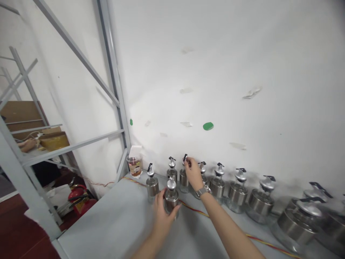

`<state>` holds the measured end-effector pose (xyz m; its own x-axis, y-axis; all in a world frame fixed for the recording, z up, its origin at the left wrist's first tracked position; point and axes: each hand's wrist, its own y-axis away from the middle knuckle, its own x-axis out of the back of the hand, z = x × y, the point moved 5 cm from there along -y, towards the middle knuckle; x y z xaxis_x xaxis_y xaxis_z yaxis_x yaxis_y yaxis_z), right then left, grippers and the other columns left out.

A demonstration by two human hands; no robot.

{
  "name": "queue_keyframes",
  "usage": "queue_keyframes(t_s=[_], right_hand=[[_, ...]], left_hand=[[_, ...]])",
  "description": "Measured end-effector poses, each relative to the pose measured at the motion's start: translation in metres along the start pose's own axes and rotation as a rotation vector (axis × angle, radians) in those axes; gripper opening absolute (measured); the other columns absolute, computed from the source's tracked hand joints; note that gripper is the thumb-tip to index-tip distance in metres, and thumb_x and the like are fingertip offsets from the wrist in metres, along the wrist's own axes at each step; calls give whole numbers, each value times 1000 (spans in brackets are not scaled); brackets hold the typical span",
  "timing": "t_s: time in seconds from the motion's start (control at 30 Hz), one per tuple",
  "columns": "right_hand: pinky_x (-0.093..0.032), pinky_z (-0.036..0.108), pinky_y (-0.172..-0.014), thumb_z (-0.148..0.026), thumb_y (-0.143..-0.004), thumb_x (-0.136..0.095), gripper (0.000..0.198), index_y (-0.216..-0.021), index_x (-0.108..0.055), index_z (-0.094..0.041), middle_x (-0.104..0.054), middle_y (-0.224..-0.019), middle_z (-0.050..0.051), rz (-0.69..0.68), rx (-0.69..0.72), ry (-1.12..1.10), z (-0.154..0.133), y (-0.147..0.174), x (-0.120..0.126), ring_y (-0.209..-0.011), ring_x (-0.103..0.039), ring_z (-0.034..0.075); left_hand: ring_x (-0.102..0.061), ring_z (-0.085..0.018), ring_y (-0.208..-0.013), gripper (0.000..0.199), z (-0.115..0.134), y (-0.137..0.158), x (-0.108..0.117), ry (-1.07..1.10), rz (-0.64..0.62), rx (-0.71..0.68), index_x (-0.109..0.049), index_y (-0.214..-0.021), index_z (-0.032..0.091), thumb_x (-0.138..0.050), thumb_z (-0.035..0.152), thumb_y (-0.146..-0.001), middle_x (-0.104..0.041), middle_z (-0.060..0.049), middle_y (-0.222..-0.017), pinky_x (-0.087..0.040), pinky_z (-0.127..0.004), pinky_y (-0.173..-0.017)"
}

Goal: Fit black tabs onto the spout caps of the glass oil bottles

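Note:
A row of steel-and-glass oil dispenser bottles stands along the white wall on a grey table. My left hand wraps around one bottle standing in front of the row. My right hand, with a watch on its wrist, pinches the black spout cap of a bottle in the row. Another bottle stands just left of my left hand.
More dispenser bottles run rightward along the wall, the nearest looking largest. A red-yellow cable crosses the table. A small plastic cup sits in the corner. Grey metal shelving and a red fire extinguisher stand left.

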<state>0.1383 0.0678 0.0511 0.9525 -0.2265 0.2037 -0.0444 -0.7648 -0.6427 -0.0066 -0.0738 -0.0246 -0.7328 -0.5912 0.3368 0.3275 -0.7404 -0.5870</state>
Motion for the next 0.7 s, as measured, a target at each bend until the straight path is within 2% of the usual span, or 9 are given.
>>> queue_keyframes(t_s=[0.27, 0.7], right_hand=[[-49, 38, -75, -29, -88, -51, 22, -104, -55, -15, -59, -102, 5, -65, -14, -58, 10, -4, -6, -86, -59, 18], [-45, 39, -79, -32, -86, -52, 20, -93, -58, -14, -61, -94, 4, -139, 46, -109, -4, 7, 4, -87, -57, 18]], left_hand=[[-51, -27, -105, 58, 0, 0, 1, 13, -6, 6, -46, -117, 16, -69, 34, -66, -56, -12, -109, -40, -42, -90], [-49, -27, -107, 57, 4, 4, 2, -6, -31, 11, -44, -119, 16, -65, 34, -70, -53, -12, -112, -37, -43, -92]])
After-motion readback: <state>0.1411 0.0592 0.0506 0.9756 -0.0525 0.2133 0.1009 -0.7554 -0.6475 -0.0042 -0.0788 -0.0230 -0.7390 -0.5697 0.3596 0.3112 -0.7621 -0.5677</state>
